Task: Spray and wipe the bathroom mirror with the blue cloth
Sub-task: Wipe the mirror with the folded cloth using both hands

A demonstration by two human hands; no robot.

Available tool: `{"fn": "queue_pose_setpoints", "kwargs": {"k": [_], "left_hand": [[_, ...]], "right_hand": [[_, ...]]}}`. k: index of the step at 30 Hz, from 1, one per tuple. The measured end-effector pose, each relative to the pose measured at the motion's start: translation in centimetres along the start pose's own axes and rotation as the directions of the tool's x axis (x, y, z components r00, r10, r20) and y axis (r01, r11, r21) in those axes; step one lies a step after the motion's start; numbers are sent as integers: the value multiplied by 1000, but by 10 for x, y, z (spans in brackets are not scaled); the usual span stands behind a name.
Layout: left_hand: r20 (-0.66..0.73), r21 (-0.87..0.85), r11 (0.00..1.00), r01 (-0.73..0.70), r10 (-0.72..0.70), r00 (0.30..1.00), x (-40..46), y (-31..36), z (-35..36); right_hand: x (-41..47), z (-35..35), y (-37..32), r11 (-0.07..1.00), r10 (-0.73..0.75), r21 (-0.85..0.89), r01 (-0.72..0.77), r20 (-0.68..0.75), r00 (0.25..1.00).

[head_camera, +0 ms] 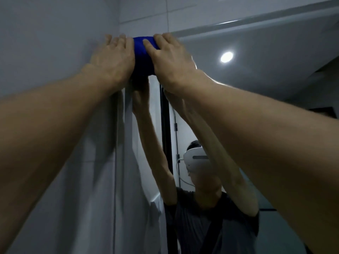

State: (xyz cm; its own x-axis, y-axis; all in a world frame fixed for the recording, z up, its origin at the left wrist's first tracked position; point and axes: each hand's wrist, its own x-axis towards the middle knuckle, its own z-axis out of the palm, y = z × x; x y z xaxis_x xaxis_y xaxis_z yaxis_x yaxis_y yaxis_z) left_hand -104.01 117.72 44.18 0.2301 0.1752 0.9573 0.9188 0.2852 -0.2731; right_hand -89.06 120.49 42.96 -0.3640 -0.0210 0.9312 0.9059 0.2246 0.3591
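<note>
We press the blue cloth (pixel 144 56) to the mirror's (pixel 238 107) top corner.
Its long axis runs vertically; our left hand (pixel 112 58) and right hand (pixel 171 59) lie flat, fingers straight, pressing it.

Both arms raised. Left hand (pixel 111 59) and right hand (pixel 171 60) press the blue cloth (pixel 144 57) flat against the mirror (pixel 256 70) at its top left corner, fingers straight. Cloth sits between the hands. Tiled wall (pixel 55 33) left. Mirror reflects a ceiling light (pixel 227 57), person in dark shirt.
</note>
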Motion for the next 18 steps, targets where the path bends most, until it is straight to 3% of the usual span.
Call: {"fn": "queue_pose_setpoints", "kwargs": {"k": [10,18], "left_hand": [[74,-163,979,126,-115,991,-80,26,5],[173,-191,971,142,-109,979,-196,56,1]], "right_hand": [[-70,1,-26,995,-98,30,97,31,995],[-185,-10,-67,985,-123,144,99,170,978]]}}
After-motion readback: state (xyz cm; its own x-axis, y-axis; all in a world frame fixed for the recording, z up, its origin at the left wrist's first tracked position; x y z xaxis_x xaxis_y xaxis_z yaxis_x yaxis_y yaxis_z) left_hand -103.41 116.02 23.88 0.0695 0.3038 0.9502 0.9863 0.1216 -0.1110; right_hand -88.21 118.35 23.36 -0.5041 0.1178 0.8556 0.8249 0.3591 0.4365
